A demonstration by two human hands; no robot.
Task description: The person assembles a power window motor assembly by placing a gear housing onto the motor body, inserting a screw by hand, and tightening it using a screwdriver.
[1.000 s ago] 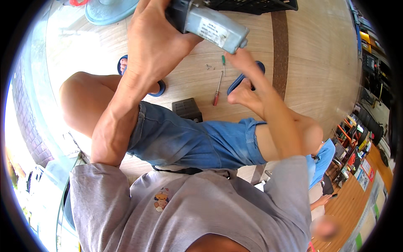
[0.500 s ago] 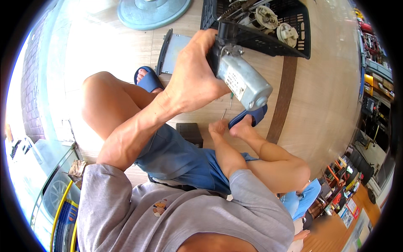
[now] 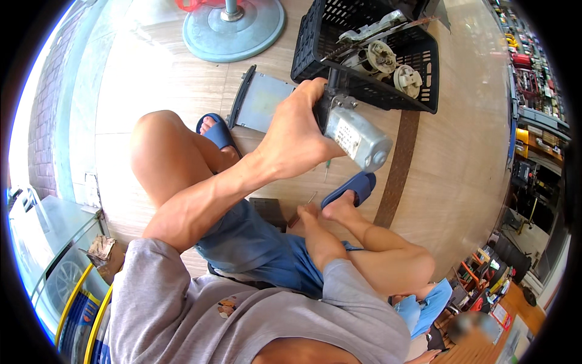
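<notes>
My left hand (image 3: pixel 291 136) grips a motor (image 3: pixel 357 139) with a silver casing, pale label and black housing, held up in front of me with the casing angled down to the right. My right hand (image 3: pixel 306 212) is down on the floor beside a red-handled screwdriver (image 3: pixel 294 221), its fingers closed over the handle. A thin green-handled screwdriver (image 3: pixel 328 165) lies farther forward, partly hidden under the raised motor. Between my knees sits a dark box (image 3: pixel 265 207), partly covered by my arm and shorts.
A black crate (image 3: pixel 427 97) holds white parts and metal rods. Left of it are a round grey base (image 3: pixel 206 36) and a flat panel (image 3: pixel 260 100). A glass case (image 3: pixel 54 224) stands left. Another person (image 3: pixel 427 306) sits close on my right, near a cluttered bench (image 3: pixel 515 303).
My right hand has left the motor and dropped to the red screwdriver on the floor. My left hand still holds the motor, now farther right in view; the camera has shifted, showing more crate.
</notes>
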